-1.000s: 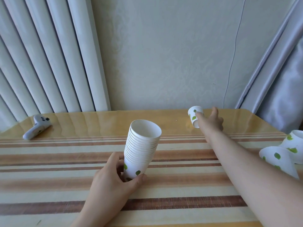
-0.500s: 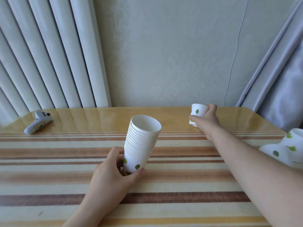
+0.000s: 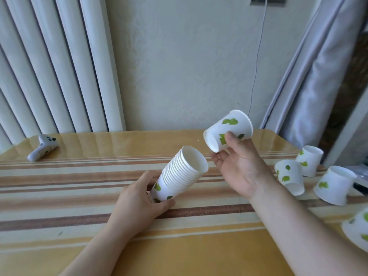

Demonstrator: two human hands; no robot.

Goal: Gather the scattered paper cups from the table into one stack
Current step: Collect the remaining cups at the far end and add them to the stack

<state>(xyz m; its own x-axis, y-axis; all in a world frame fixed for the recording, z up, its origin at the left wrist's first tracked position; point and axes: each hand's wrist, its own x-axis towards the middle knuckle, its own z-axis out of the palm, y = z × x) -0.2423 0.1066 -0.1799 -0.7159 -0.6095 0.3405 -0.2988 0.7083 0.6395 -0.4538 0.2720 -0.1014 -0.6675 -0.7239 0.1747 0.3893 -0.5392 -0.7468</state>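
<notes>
- Now the left hand [image 3: 137, 200] grips the stack [image 3: 179, 174] by its base, long axis tilted, mouth toward 2 o'clock.
- Right hand [image 3: 239, 168] pinches a single cup [image 3: 229, 130] just beyond that mouth, base pointing at 8 o'clock.
- Half a second ago this cup was at the worktop's [image 3: 99, 196] far edge, the stack upright.
- Loose cups [image 3: 289, 176] lie at 3 o'clock.

lower-right cup [image 3: 358, 228] cut by frame edge; stack [image 3: 179, 174] base hidden behind left hand [image 3: 139, 202].

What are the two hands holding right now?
Left hand: grips the stack of cups.
Right hand: pinches one paper cup.
</notes>
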